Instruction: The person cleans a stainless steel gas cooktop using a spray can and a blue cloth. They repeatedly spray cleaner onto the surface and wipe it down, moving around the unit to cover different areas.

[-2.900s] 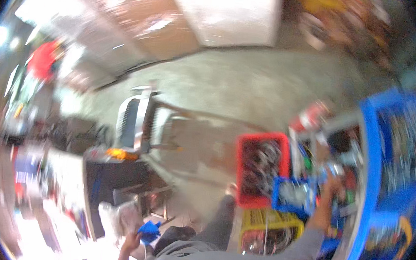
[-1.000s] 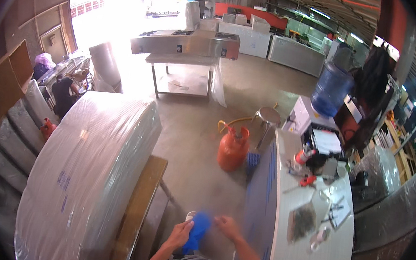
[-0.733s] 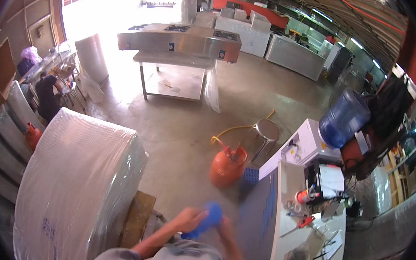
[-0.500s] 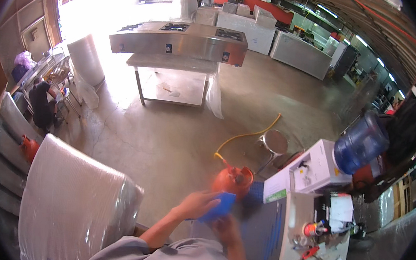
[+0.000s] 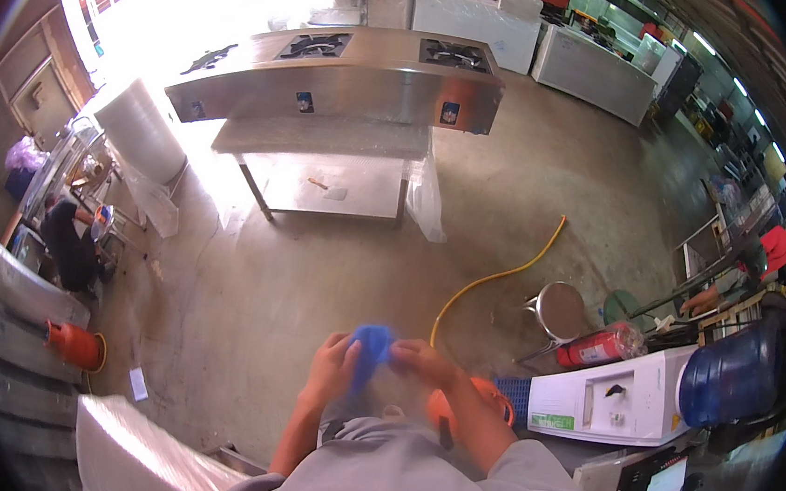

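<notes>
A soft blue sheet (image 5: 368,354), blurred and crumpled, hangs between my two hands in front of my body; cloth or film, I cannot tell which. My left hand (image 5: 334,368) is closed round its left side. The fingers of my right hand (image 5: 422,361) pinch its upper right edge. Below and beside my right forearm stands an orange gas cylinder (image 5: 440,409), partly hidden by that arm. A yellow hose (image 5: 493,278) curves over the floor beyond it.
Ahead stands a steel gas stove (image 5: 360,88) on a steel table (image 5: 328,132). To the right are a round stool (image 5: 561,312), a red fire extinguisher (image 5: 601,346) and a water dispenser (image 5: 651,394). A wrapped panel (image 5: 141,457) is near left. One person (image 5: 71,241) is far left, another (image 5: 771,255) far right.
The view has turned and I have moved toward the stove. The blue sheet went from flat and spread to bunched, and my right hand now grips its upper edge.
</notes>
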Action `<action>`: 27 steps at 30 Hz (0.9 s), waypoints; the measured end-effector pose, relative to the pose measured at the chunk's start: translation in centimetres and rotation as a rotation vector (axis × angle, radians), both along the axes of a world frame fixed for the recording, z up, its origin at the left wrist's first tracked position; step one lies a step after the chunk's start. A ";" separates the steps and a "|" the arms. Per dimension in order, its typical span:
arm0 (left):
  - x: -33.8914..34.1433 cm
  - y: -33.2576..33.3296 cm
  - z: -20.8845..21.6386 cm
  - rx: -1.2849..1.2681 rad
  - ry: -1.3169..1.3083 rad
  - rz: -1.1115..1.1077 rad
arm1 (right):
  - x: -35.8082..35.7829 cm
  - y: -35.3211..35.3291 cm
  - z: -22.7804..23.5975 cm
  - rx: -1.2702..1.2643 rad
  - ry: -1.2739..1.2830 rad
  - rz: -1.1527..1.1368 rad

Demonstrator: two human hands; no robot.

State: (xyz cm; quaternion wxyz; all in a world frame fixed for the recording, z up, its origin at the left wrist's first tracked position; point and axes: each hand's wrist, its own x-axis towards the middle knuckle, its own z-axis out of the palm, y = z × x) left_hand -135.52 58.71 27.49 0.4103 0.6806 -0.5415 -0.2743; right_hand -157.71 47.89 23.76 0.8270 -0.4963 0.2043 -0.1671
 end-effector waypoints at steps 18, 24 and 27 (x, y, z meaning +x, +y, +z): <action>22.0 -39.3 3.1 0.045 -0.328 -0.439 | 24.4 -30.0 -7.2 0.563 -0.105 -0.559; 25.6 -50.0 -1.0 0.067 -0.212 -0.482 | 30.8 -42.1 -6.9 0.475 -0.284 -0.593; 29.6 -56.3 -2.5 0.281 0.164 -0.371 | 32.6 -49.8 -7.4 0.266 0.129 -0.553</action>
